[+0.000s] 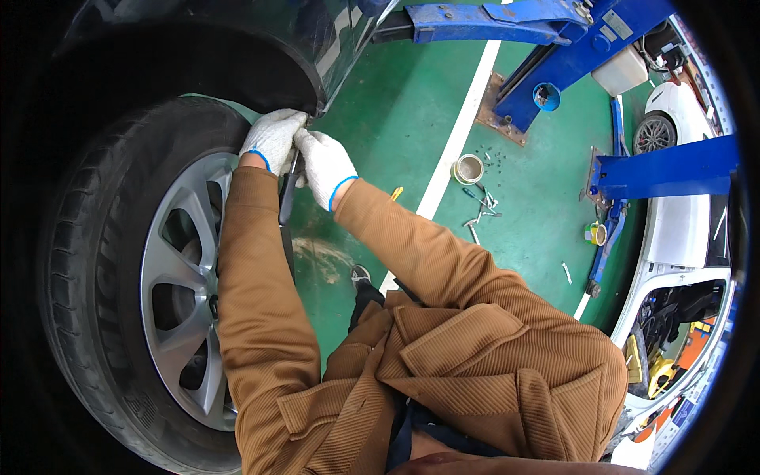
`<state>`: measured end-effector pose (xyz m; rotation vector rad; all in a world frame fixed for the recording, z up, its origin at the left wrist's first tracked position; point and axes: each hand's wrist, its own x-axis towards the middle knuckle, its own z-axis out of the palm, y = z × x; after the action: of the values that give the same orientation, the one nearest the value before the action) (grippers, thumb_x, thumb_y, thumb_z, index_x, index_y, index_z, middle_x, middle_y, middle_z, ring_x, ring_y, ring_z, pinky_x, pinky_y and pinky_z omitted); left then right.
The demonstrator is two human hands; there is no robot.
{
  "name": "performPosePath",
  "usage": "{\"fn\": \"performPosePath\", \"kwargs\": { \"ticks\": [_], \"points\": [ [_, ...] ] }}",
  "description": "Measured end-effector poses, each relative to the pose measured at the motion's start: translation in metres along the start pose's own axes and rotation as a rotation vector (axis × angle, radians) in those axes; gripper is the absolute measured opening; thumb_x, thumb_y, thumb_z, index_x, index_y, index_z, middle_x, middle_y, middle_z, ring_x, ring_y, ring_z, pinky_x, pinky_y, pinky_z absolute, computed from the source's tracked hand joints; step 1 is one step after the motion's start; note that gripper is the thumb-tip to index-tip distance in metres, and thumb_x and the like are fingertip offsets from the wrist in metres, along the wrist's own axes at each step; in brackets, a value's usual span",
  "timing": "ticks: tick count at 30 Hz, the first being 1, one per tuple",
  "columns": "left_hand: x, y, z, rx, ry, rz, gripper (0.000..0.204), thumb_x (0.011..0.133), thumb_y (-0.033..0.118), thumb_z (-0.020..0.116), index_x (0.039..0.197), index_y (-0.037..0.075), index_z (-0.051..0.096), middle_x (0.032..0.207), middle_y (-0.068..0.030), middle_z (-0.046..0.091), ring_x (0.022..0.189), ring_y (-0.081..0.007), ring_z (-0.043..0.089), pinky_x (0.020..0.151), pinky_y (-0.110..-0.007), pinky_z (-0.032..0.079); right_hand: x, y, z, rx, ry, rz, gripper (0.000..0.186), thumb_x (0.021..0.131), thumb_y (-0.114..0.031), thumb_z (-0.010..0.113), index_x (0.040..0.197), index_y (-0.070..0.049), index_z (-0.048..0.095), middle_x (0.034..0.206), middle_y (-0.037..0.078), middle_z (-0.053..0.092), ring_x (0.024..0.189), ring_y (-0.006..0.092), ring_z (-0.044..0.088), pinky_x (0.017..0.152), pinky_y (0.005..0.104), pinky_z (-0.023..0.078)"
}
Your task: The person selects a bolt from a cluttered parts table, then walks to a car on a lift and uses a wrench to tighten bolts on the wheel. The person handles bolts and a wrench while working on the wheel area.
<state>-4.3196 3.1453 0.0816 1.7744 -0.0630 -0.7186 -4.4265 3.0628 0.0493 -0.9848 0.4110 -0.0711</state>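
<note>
My left hand (275,138), in a white knit glove with a blue cuff, is closed at the lower edge of the dark car's wheel arch (314,89). What its fingers hold is hidden. Close against it, my right hand (327,167), gloved the same way, has its fingers curled round a slim tool with a metal shaft and dark handle (288,195). This tool hangs down between my forearms, and its upper end disappears among the fingers. To the left stands the big tire (91,277) with its silver alloy wheel (176,273), beside my left sleeve.
A blue lift arm (483,24) reaches under the car from a blue post (586,47). On the green floor lie a round tub (468,169), hand tools (480,212) and several small dark parts. White car bodies (679,229) stand at the right.
</note>
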Motion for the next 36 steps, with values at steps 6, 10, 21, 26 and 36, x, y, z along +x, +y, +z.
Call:
{"fn": "performPosePath", "kwargs": {
  "ticks": [6,10,21,26,36],
  "points": [
    [0.013,0.009,-0.014,0.246,-0.101,-0.007,0.034,0.108,0.025,0.061,0.130,0.002,0.072,0.113,-0.0126,0.074,0.096,-0.0231,0.069,0.084,-0.039,0.057,-0.008,-0.012,0.015,0.123,0.042,0.044,0.034,0.111,-0.031,0.056,0.108,0.000,0.070,0.083,0.006,0.067,0.063,0.0160,0.057,0.054,0.0326,0.046],
    [0.022,0.013,-0.019,0.272,-0.136,-0.036,0.031,0.108,0.025,0.061,0.127,0.003,0.072,0.109,-0.0113,0.073,0.091,-0.0222,0.068,0.081,-0.038,0.056,-0.004,-0.012,0.023,0.194,0.086,0.039,0.035,0.111,-0.033,0.056,0.109,-0.001,0.071,0.085,0.006,0.068,0.065,0.0169,0.059,0.056,0.0340,0.047],
    [-0.025,0.004,-0.019,0.296,0.079,0.062,0.042,0.109,0.040,0.059,0.118,0.002,0.074,0.094,-0.0092,0.071,0.078,-0.0185,0.063,0.071,-0.034,0.050,0.002,0.000,0.023,0.237,0.107,0.035,0.032,0.111,-0.033,0.054,0.111,-0.004,0.068,0.088,0.006,0.070,0.072,0.0166,0.064,0.062,0.0329,0.050],
    [-0.140,-0.008,-0.019,0.184,0.284,-0.022,0.055,0.109,0.051,0.057,0.118,-0.001,0.074,0.095,-0.0091,0.071,0.078,-0.0152,0.063,0.069,-0.031,0.048,0.002,-0.010,0.023,0.319,0.061,0.055,0.030,0.114,-0.030,0.049,0.108,-0.004,0.064,0.087,0.008,0.070,0.072,0.0173,0.066,0.060,0.0309,0.049],
    [-0.128,-0.055,-0.020,-1.078,-0.096,-0.149,0.026,0.117,0.030,0.048,0.118,0.006,0.059,0.071,-0.0015,0.050,0.052,-0.0098,0.041,0.042,-0.023,0.031,0.016,-0.008,0.017,0.327,0.046,0.015,0.026,0.111,-0.022,0.050,0.102,0.000,0.063,0.083,0.011,0.070,0.061,0.0181,0.058,0.059,0.0329,0.048]
  ]
}}
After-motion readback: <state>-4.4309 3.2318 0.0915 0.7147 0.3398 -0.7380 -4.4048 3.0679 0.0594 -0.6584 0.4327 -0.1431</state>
